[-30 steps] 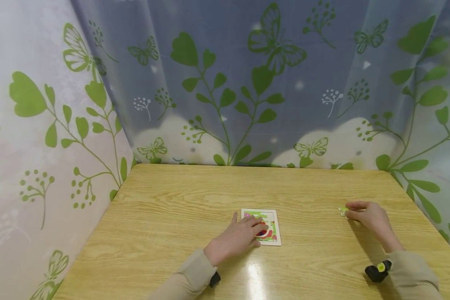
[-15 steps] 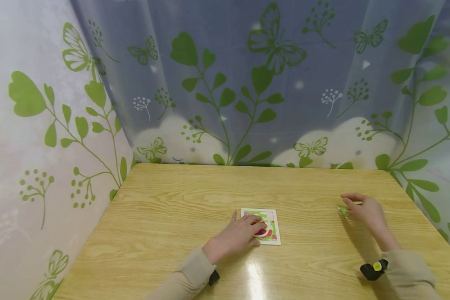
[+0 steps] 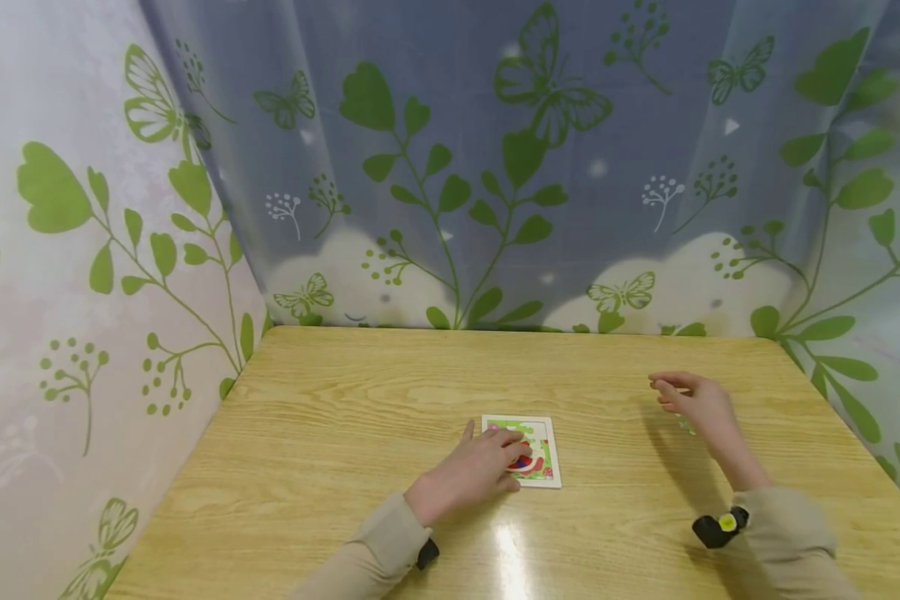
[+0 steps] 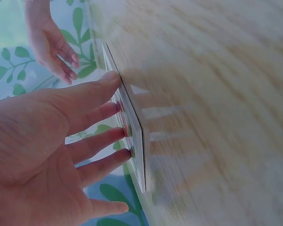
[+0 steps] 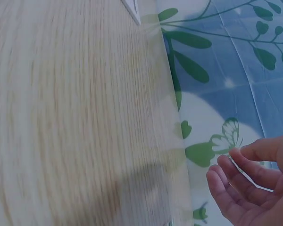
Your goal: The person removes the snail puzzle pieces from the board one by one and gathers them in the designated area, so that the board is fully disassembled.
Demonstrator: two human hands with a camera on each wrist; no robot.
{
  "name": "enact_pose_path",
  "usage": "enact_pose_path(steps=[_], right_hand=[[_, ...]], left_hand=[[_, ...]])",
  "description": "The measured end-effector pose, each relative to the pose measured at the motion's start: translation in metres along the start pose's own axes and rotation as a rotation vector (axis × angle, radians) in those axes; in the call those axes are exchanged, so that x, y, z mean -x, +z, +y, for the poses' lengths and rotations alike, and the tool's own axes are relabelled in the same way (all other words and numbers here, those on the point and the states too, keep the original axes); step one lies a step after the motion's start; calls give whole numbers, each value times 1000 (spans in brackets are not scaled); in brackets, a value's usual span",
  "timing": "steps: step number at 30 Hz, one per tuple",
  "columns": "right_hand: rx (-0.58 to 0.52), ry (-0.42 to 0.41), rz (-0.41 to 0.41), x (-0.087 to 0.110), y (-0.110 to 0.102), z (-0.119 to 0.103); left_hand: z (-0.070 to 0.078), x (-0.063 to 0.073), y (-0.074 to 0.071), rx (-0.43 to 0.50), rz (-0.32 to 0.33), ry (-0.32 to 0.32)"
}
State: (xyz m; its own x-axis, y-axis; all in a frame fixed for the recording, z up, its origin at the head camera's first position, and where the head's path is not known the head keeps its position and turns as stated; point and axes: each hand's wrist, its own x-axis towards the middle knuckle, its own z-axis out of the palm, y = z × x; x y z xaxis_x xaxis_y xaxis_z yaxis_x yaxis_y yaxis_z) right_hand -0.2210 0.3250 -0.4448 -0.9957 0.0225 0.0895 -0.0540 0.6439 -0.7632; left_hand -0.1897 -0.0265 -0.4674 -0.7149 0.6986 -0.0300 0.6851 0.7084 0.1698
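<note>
one worktop (image 3: 345,400). two hands: the left hand (image 3: 474,472), fingers spread, rests on the puzzle (image 3: 544,463); the right hand (image 3: 703,408) hovers well apart, loosely curled, nothing seen in it. the one puzzle, squarish, without clear long axis, lies to the right hand's left. one green piece (image 3: 686,424), partly hidden, shows below that hand.

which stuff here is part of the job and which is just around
Likely part of the job:
framed jigsaw puzzle, touched by the left hand
at least one loose green jigsaw piece, near the right hand

Just around:
wood-grain table
leaf-and-butterfly curtain
black wrist camera
</note>
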Motion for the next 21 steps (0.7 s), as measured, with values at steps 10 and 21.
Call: enact_pose_path(steps=[10,21], right_hand=[[-62,-40,-15,-5,24,-20],[-71,-59,-67,-5,49,-33]], left_hand=[[0,3,0,-5,5,9],[-7,15,-1,24,21,-24]])
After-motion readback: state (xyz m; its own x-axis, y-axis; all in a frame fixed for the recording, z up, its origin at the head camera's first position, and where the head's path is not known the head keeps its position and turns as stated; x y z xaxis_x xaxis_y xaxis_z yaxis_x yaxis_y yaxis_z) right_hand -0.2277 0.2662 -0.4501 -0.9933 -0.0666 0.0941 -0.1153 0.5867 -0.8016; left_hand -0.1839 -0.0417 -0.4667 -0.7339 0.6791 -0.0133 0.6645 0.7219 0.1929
